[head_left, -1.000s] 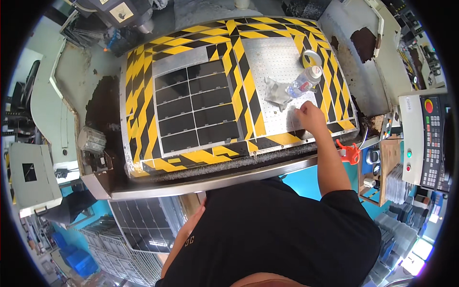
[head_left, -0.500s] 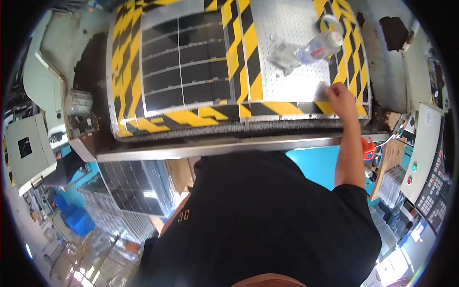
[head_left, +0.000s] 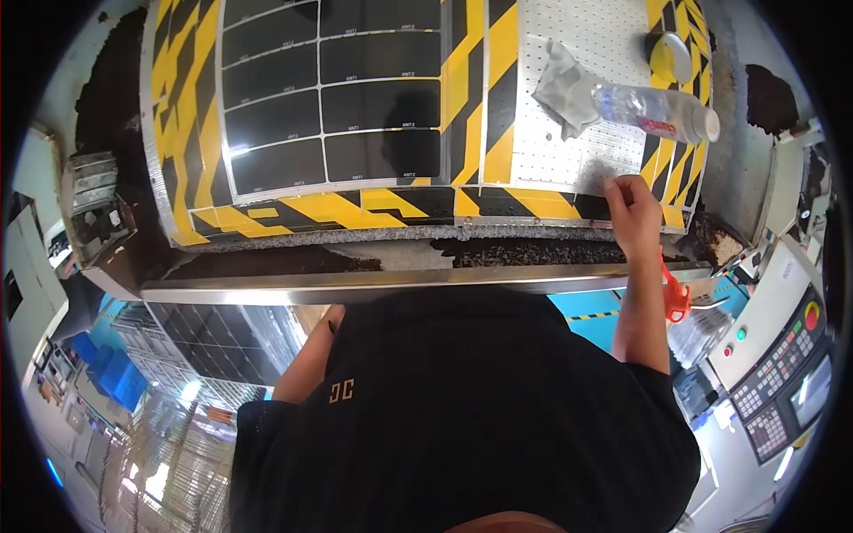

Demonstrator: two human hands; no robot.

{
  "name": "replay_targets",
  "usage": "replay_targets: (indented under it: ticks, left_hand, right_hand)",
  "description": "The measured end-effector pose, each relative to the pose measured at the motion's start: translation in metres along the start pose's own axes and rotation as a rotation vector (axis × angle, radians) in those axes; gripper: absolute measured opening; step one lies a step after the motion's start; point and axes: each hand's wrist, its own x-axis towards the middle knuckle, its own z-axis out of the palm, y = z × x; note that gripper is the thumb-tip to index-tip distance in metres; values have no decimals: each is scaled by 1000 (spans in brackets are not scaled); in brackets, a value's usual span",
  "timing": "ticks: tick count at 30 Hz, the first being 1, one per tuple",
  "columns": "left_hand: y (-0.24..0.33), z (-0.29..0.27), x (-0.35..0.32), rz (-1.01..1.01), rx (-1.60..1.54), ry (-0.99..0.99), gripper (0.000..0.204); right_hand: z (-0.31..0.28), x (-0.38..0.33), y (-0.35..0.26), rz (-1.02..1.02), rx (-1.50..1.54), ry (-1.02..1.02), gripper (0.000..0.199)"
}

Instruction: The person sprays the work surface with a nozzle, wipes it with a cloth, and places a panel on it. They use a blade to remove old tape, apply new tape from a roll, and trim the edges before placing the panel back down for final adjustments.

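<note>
My right hand (head_left: pixel 634 218) is closed, its fingers curled together over the front right corner of the perforated metal plate (head_left: pixel 582 160). Whatever it may hold is hidden. Beyond it a clear plastic bottle (head_left: pixel 657 111) lies on its side, cap to the right, its base against a crumpled grey cloth (head_left: pixel 566 89). Behind the bottle is a roll of tape (head_left: pixel 671 58). My left hand (head_left: pixel 336 315) shows only a sliver beside my black shirt, below the metal rail, and its fingers are hidden.
Black sheets marked into rectangles (head_left: pixel 275 120) lie left on the bed, bordered by yellow-black striped tape (head_left: pixel 355 209). A metal rail (head_left: pixel 426 286) runs across the front. An orange-red handled thing (head_left: pixel 677 298) hangs near my right forearm. A control panel (head_left: pixel 777 382) stands at right.
The view has shifted nearer the bed. My left forearm now shows more beside my shirt. My right hand stays closed near the plate's front right corner.
</note>
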Motion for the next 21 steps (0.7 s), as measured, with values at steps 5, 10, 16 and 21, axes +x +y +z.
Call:
replay_targets:
  ticks: [5,10,16,21]
  left_hand:
    - [14,-19,29,-50,-90,-41,54]
    - [10,-43,36,-65,-153,-87,54]
    - [0,-56,32,-33,-179,-124,53]
    - [-2,-52,31,9,-185,-141,53]
  right_hand:
    - [24,-5,-37,19,26,-98,13]
    - [39,10,-78,-26,154,-91,28]
    - [45,42,-90,-145,53,-57,39]
    - [50,48,-102,-201,108,146,50]
